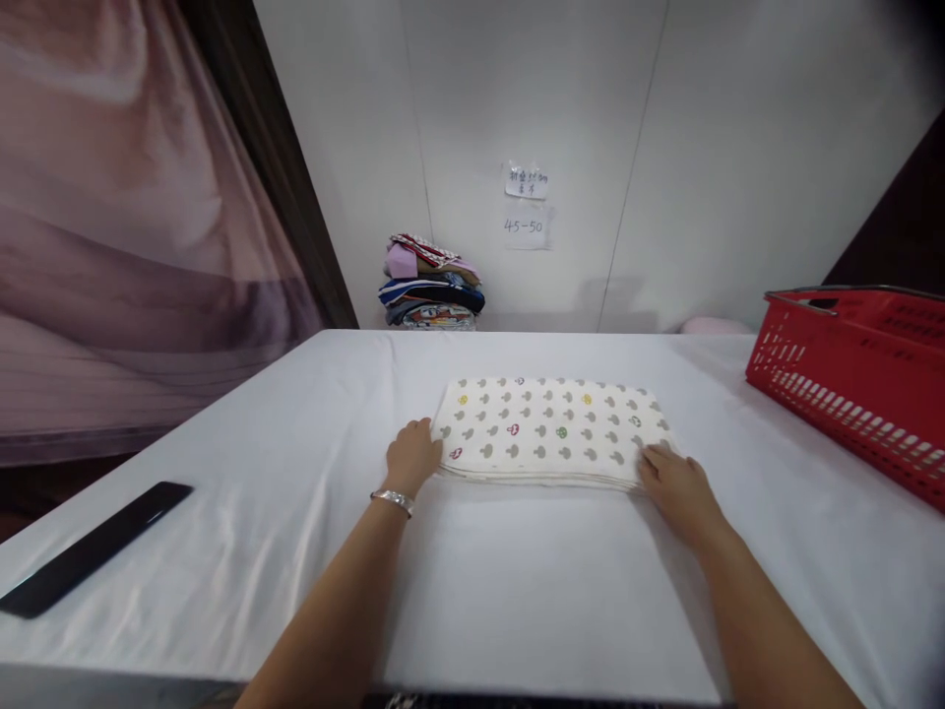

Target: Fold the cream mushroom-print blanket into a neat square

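A folded white cloth (pixel 550 428) printed with grey, red, yellow and green mushrooms lies flat in the middle of the table. Its layers show along the near edge. My left hand (pixel 414 455), with a silver bracelet at the wrist, is closed on the cloth's near left corner. At the near right corner my right hand (pixel 680 484) grips the cloth, its fingers on top and the thumb side partly hidden.
A white sheet covers the table (pixel 532 591). The red plastic basket (pixel 856 384) stands at the right. A flat black object (pixel 95 551) lies at the left. Behind the far edge is a stack of folded fabrics (pixel 432 286), against the wall with paper notes (pixel 527 226). A pink curtain (pixel 133 226) hangs left.
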`<state>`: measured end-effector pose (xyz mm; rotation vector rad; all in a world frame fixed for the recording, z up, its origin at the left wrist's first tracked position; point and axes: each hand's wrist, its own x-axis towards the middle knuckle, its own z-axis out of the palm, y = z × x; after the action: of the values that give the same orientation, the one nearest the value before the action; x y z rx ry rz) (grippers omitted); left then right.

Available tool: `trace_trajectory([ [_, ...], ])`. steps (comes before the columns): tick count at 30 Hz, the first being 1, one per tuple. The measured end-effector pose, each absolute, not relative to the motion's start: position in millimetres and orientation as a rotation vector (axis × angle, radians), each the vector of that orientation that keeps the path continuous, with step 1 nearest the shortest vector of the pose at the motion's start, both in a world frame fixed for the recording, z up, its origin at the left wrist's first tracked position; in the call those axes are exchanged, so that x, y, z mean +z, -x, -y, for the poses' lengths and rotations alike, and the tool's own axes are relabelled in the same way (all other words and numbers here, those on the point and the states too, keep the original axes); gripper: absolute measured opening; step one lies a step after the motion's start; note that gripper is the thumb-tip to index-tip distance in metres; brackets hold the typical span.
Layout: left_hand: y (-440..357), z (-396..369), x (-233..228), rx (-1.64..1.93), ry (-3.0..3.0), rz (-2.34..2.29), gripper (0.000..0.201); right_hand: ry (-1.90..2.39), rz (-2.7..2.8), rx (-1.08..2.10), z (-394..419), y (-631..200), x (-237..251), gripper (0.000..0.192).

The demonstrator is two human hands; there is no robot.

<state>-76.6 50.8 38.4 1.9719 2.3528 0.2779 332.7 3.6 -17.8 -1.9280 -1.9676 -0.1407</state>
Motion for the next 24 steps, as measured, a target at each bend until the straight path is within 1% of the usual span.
trace_trajectory([
  [2, 72.6, -52.7, 44.3, 0.289, -2.027, -2.363, 0.037, 1.936, 1.94, -0.213, -4.2, -331.3, -19.6, 0.031],
  [5, 57.3, -61.6, 52.0, 0.483, -2.21, -2.217, 0.038, 1.834, 1.919, -0.311, -13.7, -323.6, -16.1, 0.033],
  [8, 35.1, -80.5, 52.2, 0.608, -2.445, -1.933, 0.044, 1.703, 2.006, -0.234, -33.1, -303.6, -3.6, 0.036],
  [11, 20.0, -106.5, 39.7, 0.53, -2.58, -1.777, 0.049, 1.637, 2.139, -0.11, -58.3, -276.4, 14.4, 0.04],
  [16, 22.9, -139.1, 4.1, 0.258, -2.45, -1.865, 0.063, 1.69, 2.273, 0.031, -108.5, -246.9, 31.4, 0.05],
  [20, 29.6, -144.5, -12.3, 0.263, -2.483, -1.877, 0.067, 1.845, 2.33, 0.088, -147.8, -255.6, 18.4, 0.061],
  [24, 32.4, -141.7, -14.7, 0.27, -2.516, -1.873, 0.065, 2.04, 2.307, 0.158, -169.2, -273.8, -3.5, 0.064],
])
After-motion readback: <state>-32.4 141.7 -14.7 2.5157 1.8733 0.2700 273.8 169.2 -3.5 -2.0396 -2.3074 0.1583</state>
